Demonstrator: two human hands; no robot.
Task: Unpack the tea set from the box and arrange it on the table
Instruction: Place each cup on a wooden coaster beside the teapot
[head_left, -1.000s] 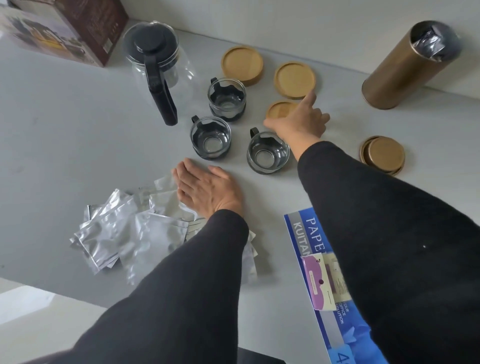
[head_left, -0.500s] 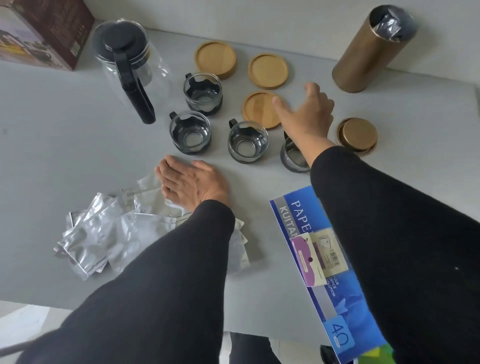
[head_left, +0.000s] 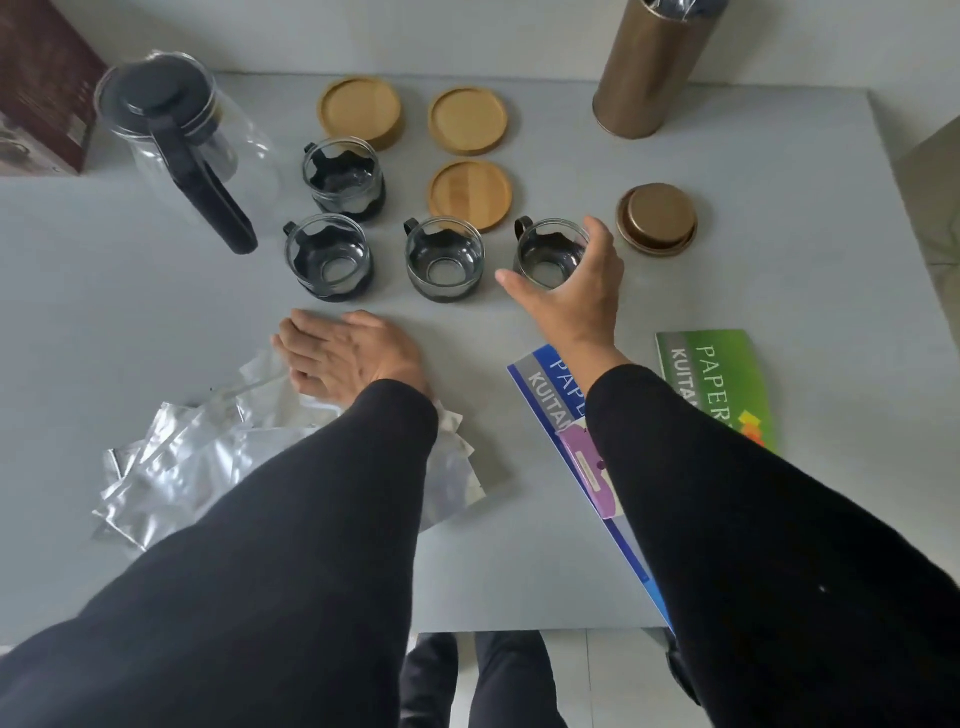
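A glass teapot (head_left: 176, 135) with a black lid and handle stands at the back left, next to the dark red box (head_left: 41, 88). Several glass cups in black holders stand mid-table: one (head_left: 340, 176) behind, then a row (head_left: 327, 254), (head_left: 444, 257), (head_left: 545, 249). Three wooden coasters (head_left: 360, 111), (head_left: 467, 120), (head_left: 470, 193) lie bare behind them. My right hand (head_left: 571, 296) curves around the near and right side of the rightmost cup, fingers at its rim, thumb a little off the glass. My left hand (head_left: 348, 358) lies flat on the table.
Crumpled foil pouches (head_left: 171, 467) lie under and left of my left wrist. A gold canister (head_left: 649, 67) stands at the back right, its lid (head_left: 657, 218) beside the rightmost cup. Blue (head_left: 550, 384) and green (head_left: 722, 384) paper pads lie near the table's front edge (head_left: 519, 626).
My right hand has drawn back from the nearest coaster and come down around the rightmost cup. The left hand has stayed flat. The view has shifted right.
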